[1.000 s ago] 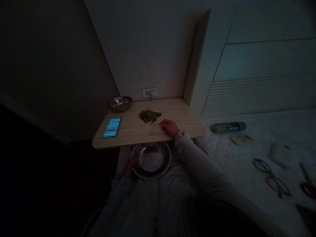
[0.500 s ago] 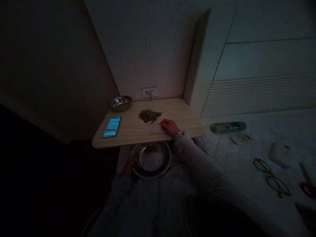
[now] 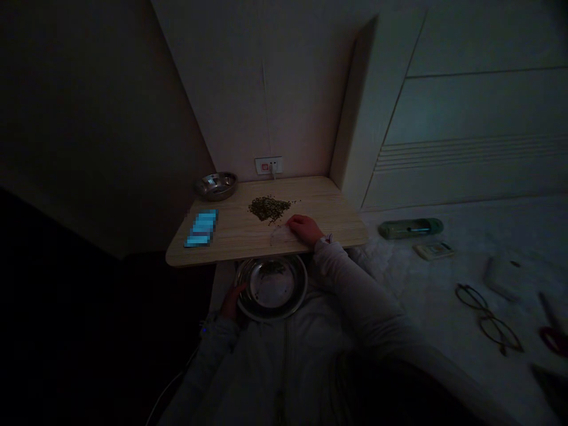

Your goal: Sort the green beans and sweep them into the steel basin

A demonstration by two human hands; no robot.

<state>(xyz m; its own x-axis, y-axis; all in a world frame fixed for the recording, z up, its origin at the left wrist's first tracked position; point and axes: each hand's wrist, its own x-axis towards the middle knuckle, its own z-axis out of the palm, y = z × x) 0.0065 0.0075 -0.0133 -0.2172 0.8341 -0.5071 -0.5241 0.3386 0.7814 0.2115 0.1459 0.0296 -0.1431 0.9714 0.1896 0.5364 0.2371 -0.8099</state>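
Observation:
My left hand (image 3: 231, 302) is closed on the left rim of a shiny metal bowl (image 3: 302, 284), thumb over the inside; the bowl sits just below the table's front edge. A few small dark bits lie inside it. On the wooden table (image 3: 235, 236), my right hand (image 3: 305, 229) is closed on a thin, clear plastic sheet (image 3: 280, 235) that lies toward the front edge. Just beyond the sheet is a loose pile of small green beans or seeds (image 3: 268, 208), with single grains scattered around it.
A second metal bowl (image 3: 217, 186) stands at the table's back left, behind a lit phone (image 3: 202, 228). A wall socket (image 3: 268, 165) holds a plug. On the white bed to the right lie a green bottle (image 3: 410, 228), a small pale box (image 3: 433, 251), glasses (image 3: 488, 319) and scissors (image 3: 552, 331).
Almost nothing differs. Both hands stay in place, with the left on the bowl and the right on the plastic sheet; the pile looks the same.

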